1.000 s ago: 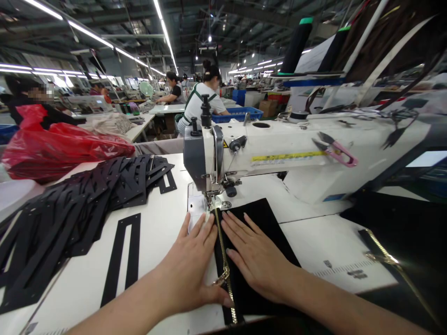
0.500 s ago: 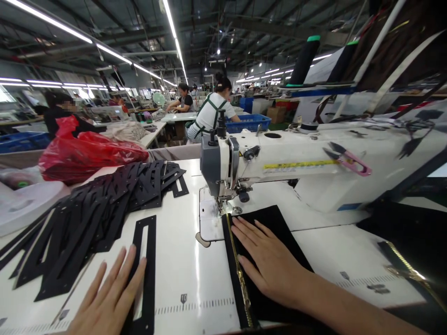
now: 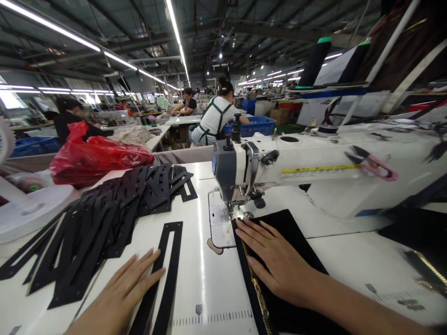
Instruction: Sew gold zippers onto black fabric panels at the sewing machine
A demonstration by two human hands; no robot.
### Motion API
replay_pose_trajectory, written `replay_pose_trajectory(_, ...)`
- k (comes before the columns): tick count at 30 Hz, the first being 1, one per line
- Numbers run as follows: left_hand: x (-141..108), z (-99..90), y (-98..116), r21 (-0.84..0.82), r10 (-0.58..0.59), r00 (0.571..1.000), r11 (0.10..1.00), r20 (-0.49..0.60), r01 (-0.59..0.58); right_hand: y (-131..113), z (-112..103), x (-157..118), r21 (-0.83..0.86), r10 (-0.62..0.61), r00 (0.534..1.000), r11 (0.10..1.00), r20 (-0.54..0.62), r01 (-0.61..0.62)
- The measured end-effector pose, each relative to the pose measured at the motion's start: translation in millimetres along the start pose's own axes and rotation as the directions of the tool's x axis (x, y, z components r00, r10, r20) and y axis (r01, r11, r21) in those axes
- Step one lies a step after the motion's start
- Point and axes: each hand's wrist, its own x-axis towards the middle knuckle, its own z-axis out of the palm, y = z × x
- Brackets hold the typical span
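Note:
My left hand [image 3: 127, 291] lies with fingers outstretched on a black slotted frame piece [image 3: 170, 274], touching its left strip. Flat on a black fabric panel [image 3: 284, 223] rests my right hand [image 3: 279, 260], fingers extended beside the gold zipper [image 3: 257, 291] along the panel's left side. The panel's far end reaches the presser foot area of a white sewing machine [image 3: 321, 186]; whether the needle is in the cloth cannot be made out. A heap of similar black frame pieces [image 3: 115, 204] is spread left of the machine.
Thread snips with pink handles [image 3: 380, 168] sit on the machine arm. Black thread cones [image 3: 314, 63] stand above it. A red plastic bag [image 3: 98, 153] and a white reel [image 3: 38, 207] are at the left. A ruler scale [image 3: 216, 318] marks the near table. Co-workers sit beyond.
My left hand has slid the single black frame piece to the right, closer to the zipper panel, and it now slants. My right hand stays on the panel. The camera view has shifted slightly.

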Motion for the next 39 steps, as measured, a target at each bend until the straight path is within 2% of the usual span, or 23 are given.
replay_pose_trajectory(2, 14.9, 3.9, -5.8, -0.030, -0.030, 0.997, 0.999, -0.071, 0.028, -0.2, 2.5, 1.6, 0.025, 0.015, 0.998, 1.000, -0.053, -0.014)
replay_pose_trajectory(4, 30.0, 8.5, -10.1, -0.049, -0.030, 0.996, 0.998, -0.085, 0.026, 0.4, 6.2, 1.8, 0.036, 0.036, 0.993, 0.999, -0.113, -0.032)
replay_pose_trajectory(7, 50.8, 12.9, -2.4, -0.069, -0.072, 0.984, 0.996, -0.165, 0.061, 0.6, 10.4, -0.2, 0.001, 0.037, 0.990, 0.999, -0.138, -0.037)
replay_pose_trajectory(9, 65.9, 15.2, 16.3, -0.086, -0.039, 0.965, 0.996, -0.261, 0.018, -0.7, 10.9, -1.3, -0.022, 0.028, 0.991, 0.999, -0.134, -0.032)
replay_pose_trajectory(13, 105.5, 27.3, 67.1, -0.018, 0.200, 0.897, 0.974, -0.394, -0.225, -3.5, 9.4, -1.1, -0.027, 0.031, 0.988, 0.999, -0.153, -0.036)
replay_pose_trajectory(15, 125.1, 37.0, 84.9, 0.041, 0.252, 0.907, 0.967, -0.337, -0.253, -3.3, 9.1, -0.8, -0.014, 0.019, 0.988, 1.000, -0.152, -0.022)
replay_pose_trajectory(17, 139.0, 46.1, 93.3, 0.085, 0.273, 0.927, 0.962, -0.257, -0.260, -2.5, 9.1, -1.0, 0.011, 0.010, 0.987, 1.000, -0.162, -0.008)
replay_pose_trajectory(20, 146.9, 53.8, 93.5, 0.140, 0.321, 0.925, 0.945, -0.205, -0.297, -2.1, 9.4, -1.4, 0.049, 0.037, 0.981, 0.998, -0.190, -0.028)
replay_pose_trajectory(25, 145.8, 54.2, 88.1, 0.177, 0.401, 0.885, 0.914, -0.238, -0.366, -0.3, 11.9, 0.4, 0.060, 0.060, 0.978, 0.997, -0.198, -0.049)
replay_pose_trajectory(33, 148.7, 59.0, 74.1, 0.048, 0.372, 0.907, 0.928, -0.198, -0.370, 9.5, 10.8, 1.8, 0.133, 0.043, 0.995, 0.991, -0.085, -0.031)
replay_pose_trajectory(39, 147.0, 65.8, 61.5, -0.017, 0.352, 0.921, 0.933, -0.166, -0.359, 8.9, 10.2, 2.3, 0.215, 0.079, 0.992, 0.975, -0.100, -0.056)
